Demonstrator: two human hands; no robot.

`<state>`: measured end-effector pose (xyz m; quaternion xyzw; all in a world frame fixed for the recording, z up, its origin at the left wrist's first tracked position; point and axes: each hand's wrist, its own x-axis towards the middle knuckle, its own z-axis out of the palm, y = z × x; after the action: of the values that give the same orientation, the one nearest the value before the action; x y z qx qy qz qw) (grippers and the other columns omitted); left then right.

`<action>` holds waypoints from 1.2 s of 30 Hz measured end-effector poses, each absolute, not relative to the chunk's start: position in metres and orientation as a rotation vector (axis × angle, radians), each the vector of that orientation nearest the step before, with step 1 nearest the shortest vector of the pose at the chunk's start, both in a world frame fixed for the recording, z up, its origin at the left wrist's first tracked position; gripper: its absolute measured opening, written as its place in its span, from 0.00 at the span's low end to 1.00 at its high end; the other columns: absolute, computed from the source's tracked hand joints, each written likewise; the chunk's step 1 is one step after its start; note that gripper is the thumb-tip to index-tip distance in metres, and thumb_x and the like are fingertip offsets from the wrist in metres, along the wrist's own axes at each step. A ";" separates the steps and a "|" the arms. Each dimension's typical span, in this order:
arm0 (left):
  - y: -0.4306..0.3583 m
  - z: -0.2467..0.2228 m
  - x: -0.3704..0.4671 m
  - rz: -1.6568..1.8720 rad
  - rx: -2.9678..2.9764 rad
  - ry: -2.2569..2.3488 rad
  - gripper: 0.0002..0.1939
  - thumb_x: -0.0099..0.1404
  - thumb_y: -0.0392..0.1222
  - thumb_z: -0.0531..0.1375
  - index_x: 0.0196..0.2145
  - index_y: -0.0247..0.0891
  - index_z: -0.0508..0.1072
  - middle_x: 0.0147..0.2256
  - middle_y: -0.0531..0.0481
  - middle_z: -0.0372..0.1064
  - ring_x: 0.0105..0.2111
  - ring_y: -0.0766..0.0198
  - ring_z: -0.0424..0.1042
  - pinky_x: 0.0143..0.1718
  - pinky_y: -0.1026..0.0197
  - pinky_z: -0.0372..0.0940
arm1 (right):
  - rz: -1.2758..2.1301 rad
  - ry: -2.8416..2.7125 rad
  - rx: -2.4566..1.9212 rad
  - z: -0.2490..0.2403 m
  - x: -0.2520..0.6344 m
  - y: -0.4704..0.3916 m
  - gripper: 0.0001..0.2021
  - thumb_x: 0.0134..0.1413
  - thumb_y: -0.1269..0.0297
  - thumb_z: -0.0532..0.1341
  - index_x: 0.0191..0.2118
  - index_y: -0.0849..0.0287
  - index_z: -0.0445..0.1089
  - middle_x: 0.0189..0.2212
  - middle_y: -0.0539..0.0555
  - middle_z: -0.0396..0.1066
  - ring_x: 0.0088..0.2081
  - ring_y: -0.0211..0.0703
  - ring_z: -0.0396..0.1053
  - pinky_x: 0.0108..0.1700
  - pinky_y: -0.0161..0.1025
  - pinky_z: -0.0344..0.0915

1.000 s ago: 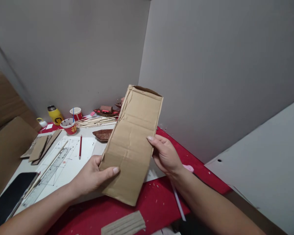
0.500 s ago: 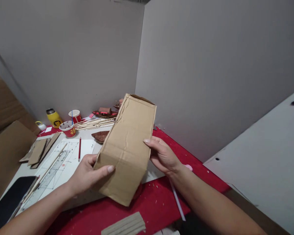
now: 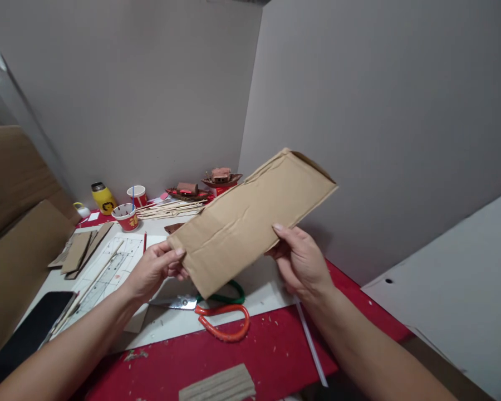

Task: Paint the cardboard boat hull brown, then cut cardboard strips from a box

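Observation:
A long piece of brown cardboard [image 3: 246, 217], creased across its face and folded along its edges, is held up above the table. My left hand [image 3: 158, 267] grips its lower left end, thumb on top. My right hand [image 3: 298, 256] pinches its lower right edge, thumb on the face and fingers behind. Under the cardboard lie scissors [image 3: 229, 323] with one orange and one green handle, partly covered by it. A small brown boat hull [image 3: 173, 228] peeks out behind the cardboard's left end.
Left of my hands are a drawn plan [image 3: 123, 262], cardboard strips [image 3: 77, 253] and a black phone-like slab [image 3: 37, 331]. Behind stand paper cups [image 3: 127, 218], a yellow bottle [image 3: 103, 199], thin sticks [image 3: 171, 209] and model boats [image 3: 221, 177]. A corrugated piece [image 3: 217, 384] lies at the front edge.
The cardboard has been raised and turned clockwise, its far end swinging right. The scissors beneath it have come into view. Both hands keep hold of it.

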<state>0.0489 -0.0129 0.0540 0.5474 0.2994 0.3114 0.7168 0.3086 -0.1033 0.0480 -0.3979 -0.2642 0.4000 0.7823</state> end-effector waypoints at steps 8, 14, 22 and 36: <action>-0.013 0.038 0.053 0.596 1.148 0.630 0.19 0.50 0.50 0.74 0.31 0.34 0.75 0.24 0.51 0.75 0.20 0.68 0.74 0.22 0.68 0.68 | 0.863 -0.553 -0.869 0.047 0.309 -0.102 0.18 0.29 0.56 0.78 0.23 0.59 0.73 0.19 0.46 0.73 0.18 0.32 0.68 0.18 0.27 0.67; -0.014 0.031 0.053 0.505 1.179 0.558 0.21 0.48 0.48 0.75 0.33 0.31 0.77 0.22 0.46 0.76 0.19 0.66 0.74 0.22 0.67 0.69 | 1.015 -0.593 -0.915 0.048 0.312 -0.099 0.18 0.26 0.57 0.79 0.24 0.60 0.75 0.18 0.48 0.74 0.18 0.36 0.69 0.19 0.32 0.70; -0.034 0.037 0.051 0.526 1.267 0.466 0.18 0.53 0.46 0.73 0.39 0.33 0.77 0.26 0.48 0.78 0.22 0.66 0.75 0.25 0.66 0.70 | 1.072 -0.611 -0.892 0.051 0.315 -0.103 0.14 0.31 0.59 0.76 0.27 0.54 0.77 0.27 0.49 0.80 0.25 0.41 0.76 0.27 0.35 0.75; -0.019 0.043 0.051 0.521 1.190 0.510 0.22 0.50 0.50 0.72 0.41 0.37 0.78 0.31 0.49 0.76 0.29 0.64 0.74 0.28 0.64 0.71 | 0.881 -0.680 -0.939 0.056 0.322 -0.106 0.17 0.27 0.56 0.79 0.23 0.58 0.76 0.20 0.48 0.75 0.20 0.35 0.70 0.22 0.31 0.70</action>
<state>0.0508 -0.0194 0.0431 0.5479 0.2348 0.2400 0.7662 0.3222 -0.1058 0.0557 -0.4291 -0.3106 0.4026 0.7465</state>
